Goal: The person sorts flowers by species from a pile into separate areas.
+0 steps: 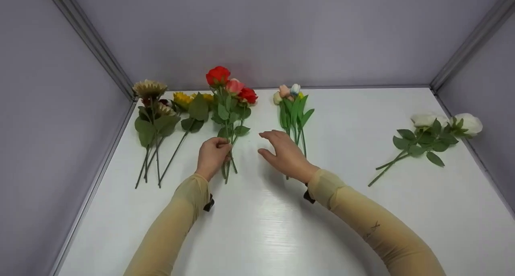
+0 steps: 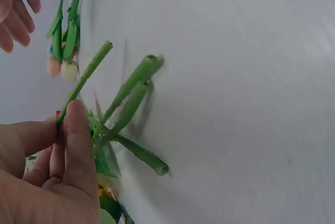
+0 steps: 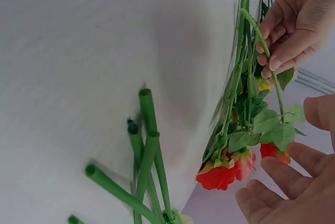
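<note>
My left hand (image 1: pixel 215 151) grips the stems of a bunch of red and pink roses (image 1: pixel 227 87) lying on the white table (image 1: pixel 265 227). In the left wrist view its fingers (image 2: pixel 73 130) pinch one green stem (image 2: pixel 86 80) while the other cut ends spread beside it. My right hand (image 1: pixel 277 147) hovers open and holds nothing, between the roses and a small bunch of pastel tulips (image 1: pixel 291 107). The right wrist view shows the red rose heads (image 3: pixel 225 174) just above its spread fingers (image 3: pixel 282 182), with the tulip stems (image 3: pixel 149 145) lower left.
Sunflowers (image 1: pixel 155 111) with long stems lie at the far left near the wall. Two white roses (image 1: pixel 432 133) lie at the far right. Grey walls close the table in on the left, back and right.
</note>
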